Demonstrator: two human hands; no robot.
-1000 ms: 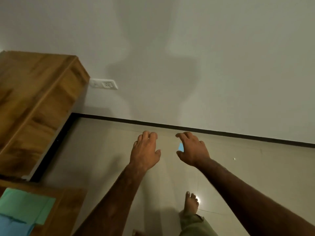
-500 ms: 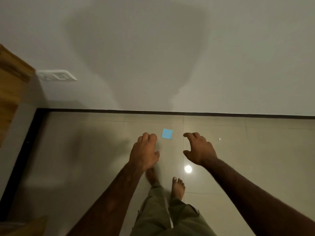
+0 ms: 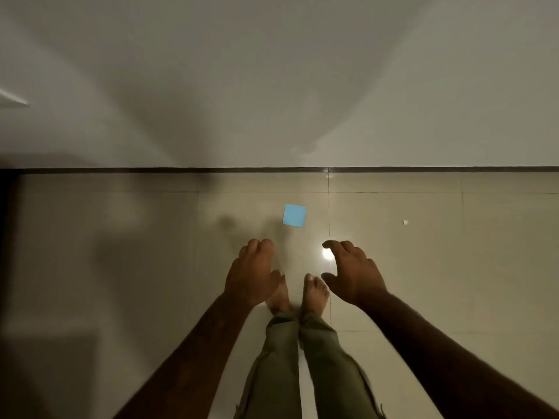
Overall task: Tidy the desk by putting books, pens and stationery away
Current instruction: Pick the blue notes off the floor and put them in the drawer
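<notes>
Dim lighting. Glare spot on floor tiles (image 3: 423, 267) between the hands; broad soft shadows on wall (image 3: 272, 71); left edge blurred, dark.

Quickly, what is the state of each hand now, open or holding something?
Left hand: open, fingers loosely curled, holding nothing.
Right hand: open, holding nothing; the blue paper square lies on the floor.

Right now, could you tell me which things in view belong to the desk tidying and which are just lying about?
Belongs to the job:
- blue paper square on the floor tiles
- left hand and right hand, both open and empty

Just lying about:
- small white scrap
</notes>
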